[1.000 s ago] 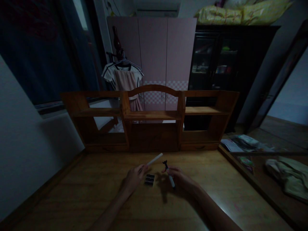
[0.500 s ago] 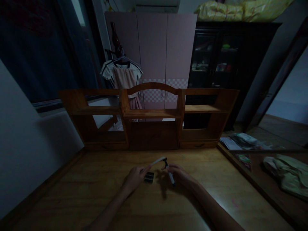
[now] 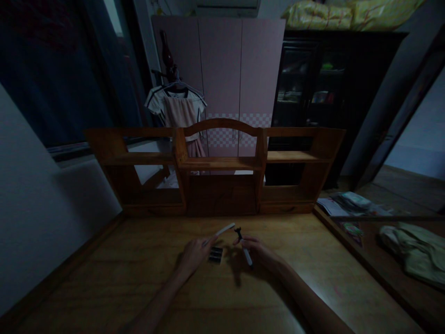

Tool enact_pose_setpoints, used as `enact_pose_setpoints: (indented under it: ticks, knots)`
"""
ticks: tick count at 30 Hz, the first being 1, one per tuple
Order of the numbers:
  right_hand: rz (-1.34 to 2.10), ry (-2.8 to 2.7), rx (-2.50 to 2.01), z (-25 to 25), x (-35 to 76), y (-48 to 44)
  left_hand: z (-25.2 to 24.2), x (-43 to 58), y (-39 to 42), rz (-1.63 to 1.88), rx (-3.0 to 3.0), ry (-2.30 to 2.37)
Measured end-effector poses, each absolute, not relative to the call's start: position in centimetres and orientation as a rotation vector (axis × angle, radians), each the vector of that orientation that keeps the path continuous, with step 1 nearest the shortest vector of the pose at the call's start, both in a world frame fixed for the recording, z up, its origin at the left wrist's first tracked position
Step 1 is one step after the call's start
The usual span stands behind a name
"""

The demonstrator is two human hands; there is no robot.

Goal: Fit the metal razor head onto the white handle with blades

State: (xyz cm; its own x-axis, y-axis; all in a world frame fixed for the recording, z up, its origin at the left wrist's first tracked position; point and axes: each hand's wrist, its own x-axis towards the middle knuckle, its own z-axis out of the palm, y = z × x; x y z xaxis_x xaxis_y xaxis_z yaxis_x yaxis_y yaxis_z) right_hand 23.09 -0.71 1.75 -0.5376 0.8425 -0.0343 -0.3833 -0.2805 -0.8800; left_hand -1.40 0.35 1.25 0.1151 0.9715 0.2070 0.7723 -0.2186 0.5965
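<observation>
My left hand (image 3: pixel 195 254) is closed on a slim white stick (image 3: pixel 225 229), which slants up to the right and looks like a toothbrush. My right hand (image 3: pixel 256 247) pinches a white handle (image 3: pixel 247 256) with a black forked head (image 3: pixel 238 231) at its upper end. A small gap separates the stick's tip from the black head. Beside my left hand, a dark block of small cylinders (image 3: pixel 216 254), perhaps batteries, lies on the wooden desk (image 3: pixel 208 301).
A wooden shelf unit (image 3: pixel 222 163) runs along the desk's far edge. At the right, beyond a raised wooden edge (image 3: pixel 361 262), lie a pale green cloth (image 3: pixel 413 250) and some papers (image 3: pixel 333 207). A wall (image 3: pixel 79 204) borders the left side.
The white stick in my left hand has moved slightly left, so its tip has come away from the black head. My right hand has barely moved.
</observation>
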Motion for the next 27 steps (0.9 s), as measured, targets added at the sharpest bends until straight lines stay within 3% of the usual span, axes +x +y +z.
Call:
enact_pose_setpoints:
  ticks: [27]
  knots:
    - [1.968, -1.033, -0.660, 1.46, 22.76, -1.04, 2.03, -1.19, -0.11, 0.919, 1.988, 1.637]
